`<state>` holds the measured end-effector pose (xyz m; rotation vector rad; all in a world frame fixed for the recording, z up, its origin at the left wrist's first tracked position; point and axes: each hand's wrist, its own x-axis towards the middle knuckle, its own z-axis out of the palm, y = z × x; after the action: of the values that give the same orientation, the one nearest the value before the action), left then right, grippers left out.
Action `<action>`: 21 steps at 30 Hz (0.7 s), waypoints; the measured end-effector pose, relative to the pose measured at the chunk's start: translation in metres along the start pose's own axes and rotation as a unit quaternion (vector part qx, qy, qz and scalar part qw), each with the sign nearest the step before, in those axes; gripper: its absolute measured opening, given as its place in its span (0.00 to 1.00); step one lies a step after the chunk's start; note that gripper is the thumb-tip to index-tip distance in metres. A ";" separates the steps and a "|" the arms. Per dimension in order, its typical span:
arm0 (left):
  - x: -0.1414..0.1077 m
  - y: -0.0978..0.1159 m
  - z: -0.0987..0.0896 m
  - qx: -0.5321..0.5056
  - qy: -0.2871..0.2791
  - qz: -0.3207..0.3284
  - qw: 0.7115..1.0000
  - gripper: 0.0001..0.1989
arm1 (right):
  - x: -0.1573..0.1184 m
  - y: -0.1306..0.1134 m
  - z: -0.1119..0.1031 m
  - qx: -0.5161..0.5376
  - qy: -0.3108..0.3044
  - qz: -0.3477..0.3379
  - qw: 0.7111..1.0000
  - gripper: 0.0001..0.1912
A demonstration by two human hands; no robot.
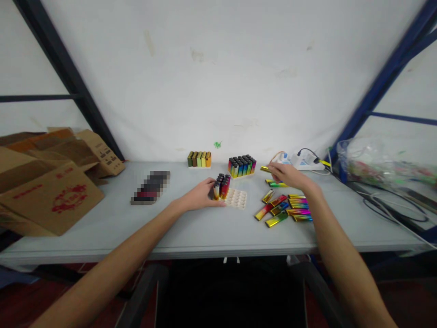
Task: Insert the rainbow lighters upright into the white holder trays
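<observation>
Bare forearms [116,262] extend over the grey table [205,234] to a white tray [239,199] with upright lighters [223,184] at its left end; the left hand [200,195] spans that end, thumb along the front edge and fingers curled around it, while the right hand [288,175] appears to pinch a gold lighter [265,168] between narrowed fingertips near the power strip [305,162]. If the left hand pushes sideways, the tray may shift and topple the upright lighters; an off-centre pinch may drop the gold lighter among the loose lighters [277,219].
</observation>
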<state>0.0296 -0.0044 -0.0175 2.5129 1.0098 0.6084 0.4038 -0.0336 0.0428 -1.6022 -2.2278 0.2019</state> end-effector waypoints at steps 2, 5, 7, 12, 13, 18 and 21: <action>0.000 0.001 -0.001 0.001 -0.003 -0.005 1.000 0.41 | 0.005 -0.016 0.008 0.042 0.056 -0.045 0.996 0.23; -0.001 0.002 -0.001 0.003 -0.012 -0.010 1.000 0.42 | 0.011 -0.037 0.025 0.146 0.106 -0.070 0.981 0.22; -0.001 0.002 -0.001 0.004 -0.013 -0.011 1.000 0.42 | 0.013 -0.049 0.036 0.215 0.097 -0.043 0.971 0.24; -0.001 0.000 0.001 -0.008 -0.007 0.000 1.000 0.42 | 0.014 -0.068 0.059 0.282 0.059 -0.051 0.956 0.29; -0.001 0.000 0.001 -0.011 -0.007 0.002 1.000 0.42 | 0.013 -0.072 0.062 0.284 0.056 -0.066 0.955 0.29; -0.001 0.001 0.000 -0.014 -0.003 0.003 1.000 0.41 | 0.007 -0.091 0.073 0.402 -0.041 -0.066 0.912 0.25; -0.001 0.001 0.000 -0.009 -0.003 0.002 1.000 0.41 | 0.005 -0.100 0.079 0.450 -0.037 -0.047 0.891 0.26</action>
<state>0.0294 -0.0060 -0.0168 2.5006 0.9941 0.6074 0.2836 -0.0542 0.0057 -0.9632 -1.7912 1.0960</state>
